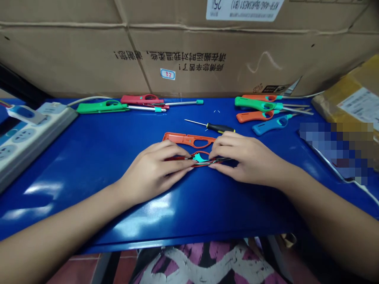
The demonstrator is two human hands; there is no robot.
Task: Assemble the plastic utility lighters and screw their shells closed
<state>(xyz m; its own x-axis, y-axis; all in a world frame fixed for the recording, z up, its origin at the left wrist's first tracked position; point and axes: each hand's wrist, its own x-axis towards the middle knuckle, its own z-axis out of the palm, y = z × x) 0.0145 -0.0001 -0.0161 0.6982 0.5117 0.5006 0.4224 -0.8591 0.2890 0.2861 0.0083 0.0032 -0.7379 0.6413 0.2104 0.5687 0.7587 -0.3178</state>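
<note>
Between my two hands lies an opened orange lighter half point(204, 164) with a teal trigger point(200, 158) and thin wires showing in it. My left hand point(156, 163) pinches its left end, fingertips close to the trigger. At the other end, my right hand point(239, 154) grips the same half with thumb and fingers. Just behind rests the other orange casing half point(189, 139), its hollow inside facing up; my right fingers cover its right end. A black and yellow screwdriver point(217, 127) lies beyond my right hand, tip pointing left.
Green point(102, 106) and red point(142, 99) long lighters lie at the back left. Several more, including a blue lighter point(271, 125), are at the back right. A power strip point(32, 134) stands left, a phone point(331, 154) right. A cardboard box point(89, 59) walls off the blue table's point(89, 157) back.
</note>
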